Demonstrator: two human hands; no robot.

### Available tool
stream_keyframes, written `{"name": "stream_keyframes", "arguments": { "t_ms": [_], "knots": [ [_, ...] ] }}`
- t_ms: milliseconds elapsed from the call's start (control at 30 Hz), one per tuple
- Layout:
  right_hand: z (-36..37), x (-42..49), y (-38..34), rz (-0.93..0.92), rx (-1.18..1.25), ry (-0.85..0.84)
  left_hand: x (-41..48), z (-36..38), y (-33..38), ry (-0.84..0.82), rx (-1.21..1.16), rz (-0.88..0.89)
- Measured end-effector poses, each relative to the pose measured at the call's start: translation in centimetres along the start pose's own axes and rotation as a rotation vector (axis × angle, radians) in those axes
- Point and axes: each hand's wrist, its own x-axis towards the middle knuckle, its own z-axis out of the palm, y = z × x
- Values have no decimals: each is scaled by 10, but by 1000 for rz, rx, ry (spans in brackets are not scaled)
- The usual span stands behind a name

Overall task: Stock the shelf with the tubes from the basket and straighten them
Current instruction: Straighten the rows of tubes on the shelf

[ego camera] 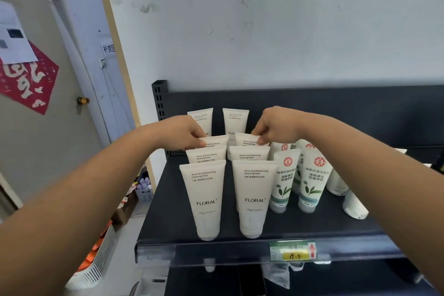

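Dark matt metal makes up the shelf, a flat deck with a slotted upright at its back left corner and a clear plastic strip along the front. On its left half stand the white tubes in two files of four, caps down and flat crimped ends up. They are smooth, soft plastic that narrows toward the cap.

Stocking here looks largely done. What seems left is squaring up the files, since the back pair stands apart from the rest.

A white slotted basket, low on the left, shows orange packs. Whether any tubes remain in it cannot be seen.

To the right are glossier green-leaf tubes.

The left hand pinches the crimped top of the third left tube. The right hand pinches the third right tube the same way.

A small green and yellow price label sits in the front strip.
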Motion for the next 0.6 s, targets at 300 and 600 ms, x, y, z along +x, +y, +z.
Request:
{"name": "stream_keyframes", "arguments": {
  "t_ms": [300,600],
  "knots": [
    [6,0,-5,-16,73,28,-5,1,-7,12,32,17],
    [6,3,-9,-11,97,36,-5,-2,-2,-6,30,25]
  ]
}}
